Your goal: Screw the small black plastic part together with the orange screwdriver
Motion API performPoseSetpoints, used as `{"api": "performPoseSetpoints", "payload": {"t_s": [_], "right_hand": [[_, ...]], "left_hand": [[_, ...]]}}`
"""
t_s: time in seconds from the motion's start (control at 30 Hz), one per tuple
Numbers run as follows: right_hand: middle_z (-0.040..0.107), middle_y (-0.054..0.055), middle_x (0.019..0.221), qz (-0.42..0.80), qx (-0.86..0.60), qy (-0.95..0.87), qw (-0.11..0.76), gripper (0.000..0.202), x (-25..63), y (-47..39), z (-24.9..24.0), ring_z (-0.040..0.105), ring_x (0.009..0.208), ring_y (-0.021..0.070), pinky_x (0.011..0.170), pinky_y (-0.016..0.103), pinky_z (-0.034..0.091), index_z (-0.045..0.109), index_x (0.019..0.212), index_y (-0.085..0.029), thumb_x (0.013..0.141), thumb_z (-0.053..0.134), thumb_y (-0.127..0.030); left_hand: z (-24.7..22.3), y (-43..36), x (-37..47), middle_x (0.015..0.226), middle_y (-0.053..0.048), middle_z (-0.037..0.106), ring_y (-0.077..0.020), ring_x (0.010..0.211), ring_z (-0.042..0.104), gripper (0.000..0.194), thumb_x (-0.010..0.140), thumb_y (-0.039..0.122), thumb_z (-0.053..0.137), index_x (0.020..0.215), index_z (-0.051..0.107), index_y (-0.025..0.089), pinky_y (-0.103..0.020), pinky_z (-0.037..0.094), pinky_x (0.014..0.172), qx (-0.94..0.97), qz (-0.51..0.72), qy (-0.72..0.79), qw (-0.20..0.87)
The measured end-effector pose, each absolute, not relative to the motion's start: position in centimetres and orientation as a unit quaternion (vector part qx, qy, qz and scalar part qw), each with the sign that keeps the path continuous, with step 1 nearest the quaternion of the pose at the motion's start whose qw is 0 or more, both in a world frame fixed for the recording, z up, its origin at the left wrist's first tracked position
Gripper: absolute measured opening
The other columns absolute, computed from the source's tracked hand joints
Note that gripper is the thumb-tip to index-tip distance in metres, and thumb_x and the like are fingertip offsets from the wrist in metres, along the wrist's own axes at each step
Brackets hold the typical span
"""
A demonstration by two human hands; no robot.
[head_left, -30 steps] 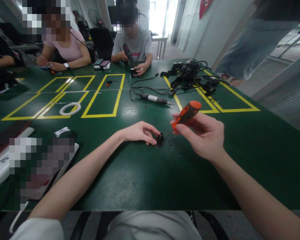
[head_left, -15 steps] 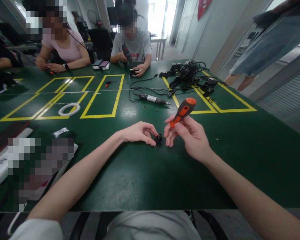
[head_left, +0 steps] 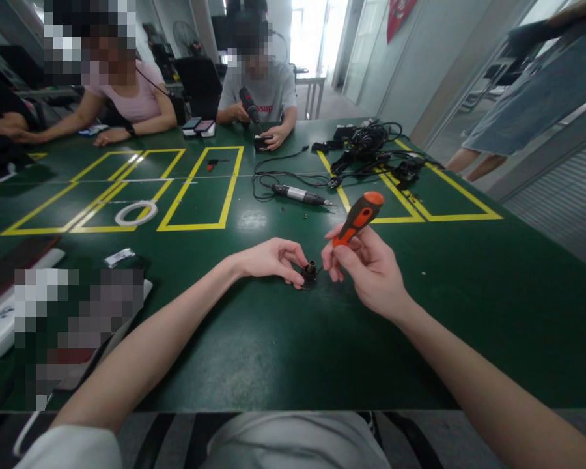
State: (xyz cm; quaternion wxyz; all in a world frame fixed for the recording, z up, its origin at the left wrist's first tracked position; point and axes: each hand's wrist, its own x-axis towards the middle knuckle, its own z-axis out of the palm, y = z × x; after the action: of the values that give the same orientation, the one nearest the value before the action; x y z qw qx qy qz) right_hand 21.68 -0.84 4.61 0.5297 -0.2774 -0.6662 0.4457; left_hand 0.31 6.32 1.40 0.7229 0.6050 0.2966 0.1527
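My left hand (head_left: 276, 260) pinches a small black round part (head_left: 309, 275) against the green tabletop, thumb and fingers at its left side. A short metal-looking cylinder stands up from the middle of that part. In my right hand (head_left: 371, 270) is a screwdriver (head_left: 359, 218) with an orange and dark grey handle, tilted so its butt points up and to the right. Its thin shaft runs down past my fingers toward the right side of the black part. Whether the tip touches the part, I cannot tell.
Beyond my hands lies an electric screwdriver (head_left: 303, 195) with a cable, near a pile of black cables (head_left: 366, 140). A white tape ring (head_left: 135, 213) is left, with power strips (head_left: 0, 326) nearer. A co-worker (head_left: 256, 91) opposite holds a drill.
My right hand has tilted slightly, bringing the screwdriver's shaft into sight beside the black part. My left hand stays put. A co-worker at the far left has stretched an arm sideways.
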Motion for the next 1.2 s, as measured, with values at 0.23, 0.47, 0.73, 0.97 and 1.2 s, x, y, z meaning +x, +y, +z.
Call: {"api": "performPoseSetpoints", "payload": {"t_s": [0.23,0.47,0.73,0.97,1.2], "right_hand": [[0.064,-0.001,0.077,0.442,-0.285,-0.676,0.516,0.037,21.8,-1.1,4.6,0.056,0.056,0.0105,0.053,0.022,0.047,0.064,0.114,-0.02,0.107,0.062,-0.056],[0.061,0.0,0.076,0.447,-0.281,-0.681,0.507,0.04,22.0,-1.2,4.9,0.052,0.059,0.0118,0.057,0.025,0.047,0.068,0.119,-0.019,0.108,0.06,-0.057],[0.061,0.0,0.079,0.414,-0.299,-0.694,0.508,0.032,22.1,-1.1,4.4,0.055,0.062,0.0125,0.058,0.025,0.048,0.067,0.121,-0.02,0.107,0.063,-0.048],[0.069,0.004,0.092,0.327,-0.336,-0.743,0.478,0.024,22.4,-1.0,4.6,0.064,0.068,0.0141,0.065,0.027,0.055,0.071,0.123,-0.019,0.102,0.063,-0.025],[0.077,0.008,0.102,0.209,-0.367,-0.785,0.453,0.03,23.4,-0.9,5.2,0.072,0.084,0.0224,0.084,0.036,0.061,0.077,0.126,-0.019,0.099,0.066,-0.025]], "left_hand": [[1.4,6.5,0.0,0.079,-0.004,0.081,-0.0124,0.069,0.077,0.054,0.056,0.035,0.103,0.091,0.069,0.012,-0.021,0.058,0.066,0.6,0.144,0.3,0.727],[1.6,6.5,-0.2,0.086,-0.005,0.082,-0.0119,0.071,0.078,0.054,0.061,0.026,0.101,0.106,0.075,0.01,-0.02,0.059,0.069,0.613,0.133,0.298,0.719],[1.3,6.4,0.0,0.091,-0.006,0.082,-0.0137,0.071,0.079,0.052,0.057,0.022,0.102,0.097,0.071,0.011,-0.022,0.061,0.069,0.603,0.165,0.308,0.717],[1.1,6.6,-0.1,0.085,-0.006,0.082,-0.0133,0.072,0.079,0.053,0.056,0.028,0.103,0.097,0.074,0.01,-0.023,0.061,0.072,0.596,0.16,0.297,0.729],[1.0,6.7,-0.2,0.084,-0.006,0.082,-0.0129,0.072,0.078,0.053,0.055,0.028,0.104,0.097,0.076,0.011,-0.022,0.06,0.072,0.596,0.159,0.303,0.726]]}}
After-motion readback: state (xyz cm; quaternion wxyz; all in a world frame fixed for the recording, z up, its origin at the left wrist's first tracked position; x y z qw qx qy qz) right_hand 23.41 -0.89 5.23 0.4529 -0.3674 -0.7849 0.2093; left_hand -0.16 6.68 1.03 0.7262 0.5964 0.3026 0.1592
